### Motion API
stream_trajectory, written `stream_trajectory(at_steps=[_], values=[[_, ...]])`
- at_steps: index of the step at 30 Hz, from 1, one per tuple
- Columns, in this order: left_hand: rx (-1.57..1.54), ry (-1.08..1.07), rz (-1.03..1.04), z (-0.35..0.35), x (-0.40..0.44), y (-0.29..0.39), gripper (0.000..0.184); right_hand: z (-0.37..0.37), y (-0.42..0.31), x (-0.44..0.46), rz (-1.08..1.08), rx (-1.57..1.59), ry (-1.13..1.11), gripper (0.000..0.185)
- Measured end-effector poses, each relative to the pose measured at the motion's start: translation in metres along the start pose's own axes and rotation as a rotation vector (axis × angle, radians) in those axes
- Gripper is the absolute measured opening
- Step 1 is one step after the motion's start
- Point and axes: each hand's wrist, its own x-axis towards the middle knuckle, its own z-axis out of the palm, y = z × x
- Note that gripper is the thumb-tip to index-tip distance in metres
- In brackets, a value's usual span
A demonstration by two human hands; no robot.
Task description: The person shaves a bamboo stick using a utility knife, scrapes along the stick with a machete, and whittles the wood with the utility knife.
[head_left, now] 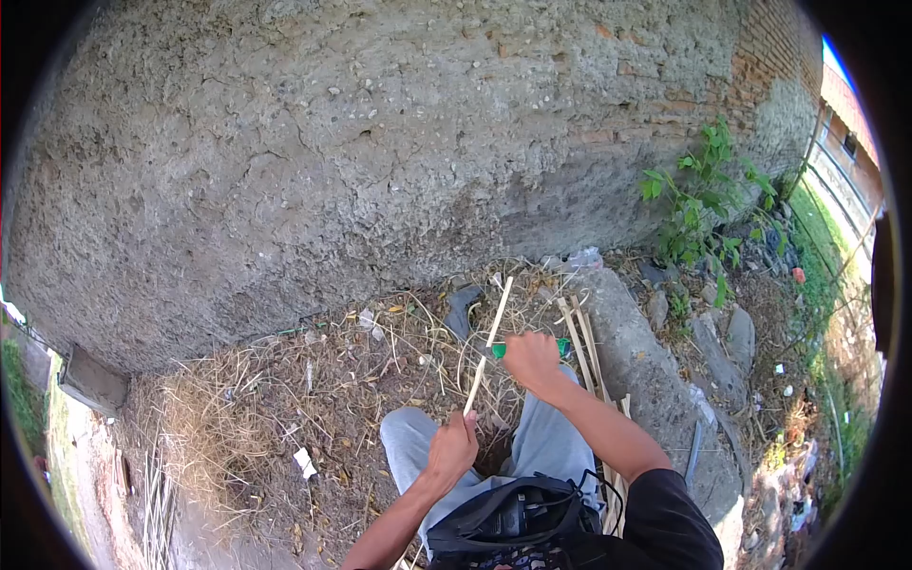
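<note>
My left hand point(450, 446) is closed around the lower end of a pale, thin bamboo strip point(501, 309), which slants up and away from me between my knees. In my right hand point(532, 361) is a green tool point(499, 351), gripped in a closed fist with green showing on both sides. Its near end meets the strip partway along; the rest of its shape is hidden by my fingers. More pale bamboo strips point(582, 334) lean beside my right leg, and fibrous shavings point(228, 446) cover the ground to the left.
A rough, weathered wall point(380, 161) rises close in front. To the right lie a long stone slab point(632, 332), a leafy plant point(698, 195) and scattered rubbish. Long thin strips point(157, 508) rest on the ground at lower left. A black bag point(518, 518) sits at my lap.
</note>
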Motion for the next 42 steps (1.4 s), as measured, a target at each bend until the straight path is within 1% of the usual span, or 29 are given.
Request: stream_trajectory(at_steps=[3, 5, 6, 8, 11, 12, 13, 15, 16, 17, 18, 20, 21, 22, 23, 24, 26, 27, 28, 29, 31, 32, 34, 38, 40, 41, 42], values=[[0.056, -0.022, 0.011, -0.005, -0.009, -0.001, 0.039, 0.007, 0.015, 0.009, -0.005, -0.055, 0.021, 0.017], [0.083, -0.064, 0.005, -0.002, -0.027, -0.008, 0.039, 0.006, 0.049, 0.028, 0.184, -0.030, 0.125, 0.017], [0.115, -0.106, 0.004, -0.003, -0.032, -0.010, 0.039, 0.009, 0.053, 0.028, 0.184, -0.026, 0.123, 0.017], [0.123, -0.111, -0.001, -0.007, -0.032, -0.010, 0.039, 0.017, 0.057, 0.029, 0.164, -0.102, 0.051, 0.017], [0.093, -0.118, -0.023, 0.000, -0.032, -0.011, 0.038, 0.023, 0.053, 0.037, 0.105, -0.133, 0.081, 0.018], [0.090, -0.123, -0.026, -0.002, -0.030, -0.015, 0.038, 0.027, 0.056, 0.043, 0.089, -0.153, 0.001, 0.016], [0.094, -0.119, -0.022, -0.007, -0.034, -0.018, 0.038, 0.031, 0.068, 0.052, 0.089, -0.151, 0.008, 0.016], [0.175, -0.096, -0.018, -0.012, -0.055, -0.024, 0.039, 0.026, 0.110, 0.063, 0.308, -0.127, 0.136, 0.013], [0.188, -0.090, -0.016, -0.017, -0.060, -0.031, 0.039, 0.020, 0.132, 0.065, 0.335, -0.107, 0.117, 0.013], [0.190, -0.088, -0.063, -0.026, -0.063, -0.039, 0.040, 0.017, 0.142, 0.067, 0.365, -0.079, 0.099, 0.013], [0.175, -0.088, -0.117, -0.029, -0.065, -0.044, 0.041, 0.016, 0.135, 0.068, 0.363, -0.072, 0.099, 0.013], [0.148, -0.067, -0.168, -0.028, -0.060, -0.047, 0.041, 0.007, 0.114, 0.055, 0.415, 0.037, 0.024, 0.020], [0.137, -0.039, -0.199, -0.026, -0.055, -0.049, 0.041, -0.007, 0.091, 0.044, 0.361, 0.088, 0.011, 0.019], [0.127, -0.056, -0.227, -0.023, -0.052, -0.049, 0.040, -0.016, 0.065, 0.035, 0.308, 0.142, 0.003, 0.019], [0.124, -0.057, -0.230, -0.018, -0.051, -0.049, 0.040, -0.011, 0.049, 0.026, 0.236, 0.167, 0.017, 0.018], [0.081, -0.040, -0.232, -0.012, -0.049, -0.050, 0.041, -0.003, 0.036, 0.016, 0.166, 0.195, 0.032, 0.018], [0.045, -0.026, -0.231, -0.007, -0.046, -0.050, 0.041, 0.014, 0.015, -0.001, 0.111, 0.209, 0.008, 0.022], [-0.041, 0.001, -0.189, -0.005, -0.046, -0.050, 0.039, 0.013, 0.008, -0.004, 0.115, 0.210, 0.008, 0.022], [-0.128, 0.029, -0.145, -0.004, -0.045, -0.049, 0.038, 0.008, 0.001, -0.008, 0.104, 0.244, -0.049, 0.022], [-0.128, 0.028, -0.143, -0.002, -0.045, -0.051, 0.038, 0.003, -0.002, -0.010, 0.091, 0.277, -0.104, 0.022], [-0.315, 0.110, -0.131, 0.003, -0.045, -0.054, 0.035, -0.005, -0.003, -0.010, 0.060, 0.212, -0.069, 0.022], [-0.315, 0.110, -0.131, 0.006, -0.045, -0.055, 0.035, -0.006, -0.003, -0.010, 0.032, 0.151, -0.036, 0.022], [-0.474, 0.122, -0.101, 0.009, -0.046, -0.055, 0.033, -0.002, -0.003, -0.010, 0.038, 0.155, -0.014, 0.021], [-0.494, 0.131, -0.102, 0.008, -0.048, -0.049, 0.036, 0.003, -0.005, -0.006, 0.032, 0.175, 0.052, 0.017], [-0.307, 0.087, -0.147, -0.001, -0.051, -0.038, 0.036, 0.005, -0.007, -0.005, 0.004, 0.179, 0.080, 0.015], [-0.306, 0.086, -0.147, 0.000, -0.052, -0.038, 0.036, 0.006, -0.008, -0.005, -0.023, 0.183, 0.107, 0.013], [-0.203, 0.088, -0.122, 0.002, -0.054, -0.039, 0.036, 0.004, -0.010, -0.006, -0.022, 0.185, 0.107, 0.013]])
